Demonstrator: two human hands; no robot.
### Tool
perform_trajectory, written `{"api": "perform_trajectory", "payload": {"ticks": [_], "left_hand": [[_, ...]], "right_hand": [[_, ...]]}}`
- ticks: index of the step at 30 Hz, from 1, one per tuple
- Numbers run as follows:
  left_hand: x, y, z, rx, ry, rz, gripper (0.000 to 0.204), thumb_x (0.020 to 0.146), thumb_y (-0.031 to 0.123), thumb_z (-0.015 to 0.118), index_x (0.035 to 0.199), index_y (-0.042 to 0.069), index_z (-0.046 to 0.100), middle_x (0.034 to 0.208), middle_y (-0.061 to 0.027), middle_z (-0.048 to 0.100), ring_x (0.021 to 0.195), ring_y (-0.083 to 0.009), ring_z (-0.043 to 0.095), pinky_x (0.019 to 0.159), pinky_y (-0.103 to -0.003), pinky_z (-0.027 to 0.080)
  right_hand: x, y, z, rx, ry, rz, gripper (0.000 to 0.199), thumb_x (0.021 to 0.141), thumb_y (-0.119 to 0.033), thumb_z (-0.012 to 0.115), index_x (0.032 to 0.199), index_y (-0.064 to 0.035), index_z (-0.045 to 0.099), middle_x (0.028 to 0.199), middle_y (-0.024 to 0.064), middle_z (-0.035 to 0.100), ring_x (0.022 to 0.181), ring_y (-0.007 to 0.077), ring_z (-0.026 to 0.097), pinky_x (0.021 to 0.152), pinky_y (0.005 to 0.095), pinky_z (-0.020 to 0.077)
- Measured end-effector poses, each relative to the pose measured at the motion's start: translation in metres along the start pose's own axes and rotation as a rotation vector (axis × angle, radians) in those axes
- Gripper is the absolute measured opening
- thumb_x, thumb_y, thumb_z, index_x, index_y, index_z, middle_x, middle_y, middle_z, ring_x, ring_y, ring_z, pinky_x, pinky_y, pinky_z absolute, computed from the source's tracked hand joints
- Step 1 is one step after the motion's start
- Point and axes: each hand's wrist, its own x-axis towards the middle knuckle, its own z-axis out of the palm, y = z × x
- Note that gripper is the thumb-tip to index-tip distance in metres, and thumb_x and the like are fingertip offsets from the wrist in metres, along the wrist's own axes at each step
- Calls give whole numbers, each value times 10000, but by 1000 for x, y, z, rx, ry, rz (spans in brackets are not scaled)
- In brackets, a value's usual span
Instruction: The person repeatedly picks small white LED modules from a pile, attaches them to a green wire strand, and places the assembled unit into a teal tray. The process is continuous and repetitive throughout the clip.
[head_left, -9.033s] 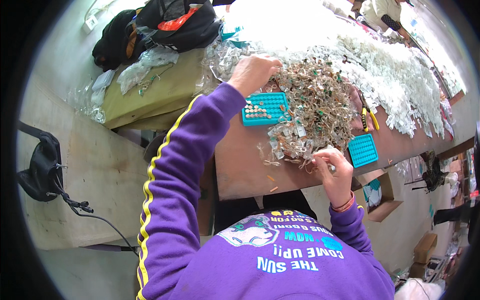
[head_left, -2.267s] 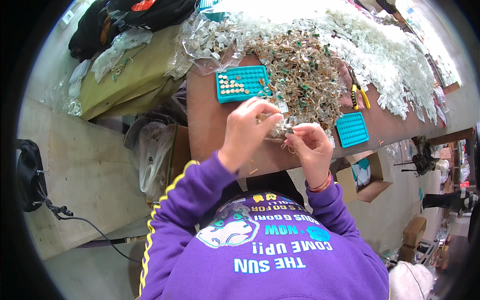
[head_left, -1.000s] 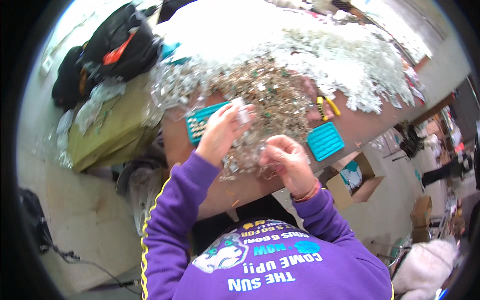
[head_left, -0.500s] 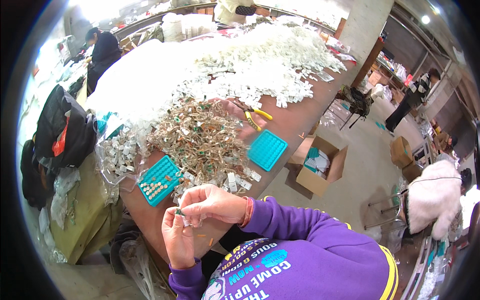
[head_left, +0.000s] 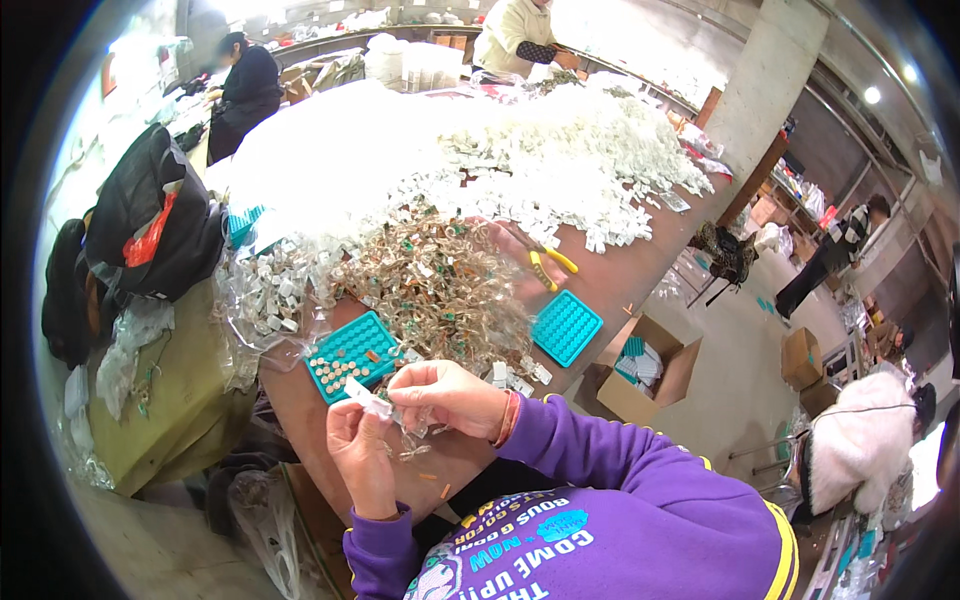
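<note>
My left hand (head_left: 361, 458) pinches a small white plastic piece (head_left: 366, 399) between thumb and fingers, over the near edge of the brown table. Close beside it, my right hand (head_left: 455, 399) is closed on a thin, pale wire lead (head_left: 413, 440), which dangles in loops below the fingers. Whether lead and white piece are joined I cannot tell. Just beyond my hands lies a teal tray (head_left: 366, 328) with several small round discs in its near part. A tangled heap of wired parts (head_left: 430, 275) spreads behind, with loose white pieces at its near edge.
An empty-looking teal tray (head_left: 567, 328) and yellow-handled pliers (head_left: 556, 262) lie right of the heap. A large mound of white pieces (head_left: 560, 150) covers the far table. An open carton (head_left: 648, 365) stands on the floor at right. Other people (head_left: 515, 40) are at the back.
The white piece now sticks up from my left fingertips, where a small green part showed between my hands before. The wire lead now hangs under my right hand. The whole view has shifted slightly.
</note>
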Motion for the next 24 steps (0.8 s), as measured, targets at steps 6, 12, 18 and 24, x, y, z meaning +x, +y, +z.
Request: {"api": "perform_trajectory", "payload": {"ticks": [6, 12, 18, 24], "left_hand": [[-4, -1, -3, 40, 112, 8, 169, 901, 28, 642, 1032, 47, 538, 957, -46, 615, 860, -115, 594, 778, -253, 498], [-5, 3, -3, 180, 180, -26, 129, 874, -11, 655, 966, 35, 576, 890, -28, 630, 805, -81, 579, 736, -217, 470], [-4, 5, -5, 131, 115, -69, 135, 834, -33, 664, 931, 35, 598, 873, -28, 664, 751, -63, 590, 678, -189, 460], [-2, 7, -9, 26, 149, -56, 140, 831, -59, 648, 925, 30, 595, 889, -48, 673, 809, -98, 632, 727, -223, 496]], "right_hand": [[10, 0, 1, -127, -57, -5, 200, 883, -197, 707, 979, -33, 646, 854, 26, 663, 673, 79, 625, 586, 196, 490], [9, -1, 8, -467, -44, -164, 188, 925, -180, 651, 986, -3, 637, 817, 10, 642, 697, 56, 595, 604, 202, 465], [5, -20, 3, -473, -148, -42, 173, 908, -151, 657, 949, 17, 649, 801, 36, 650, 701, 87, 625, 627, 219, 496], [10, -20, 2, -321, -139, 46, 158, 920, -142, 646, 985, 1, 632, 844, 64, 676, 759, 138, 662, 710, 261, 533]]}}
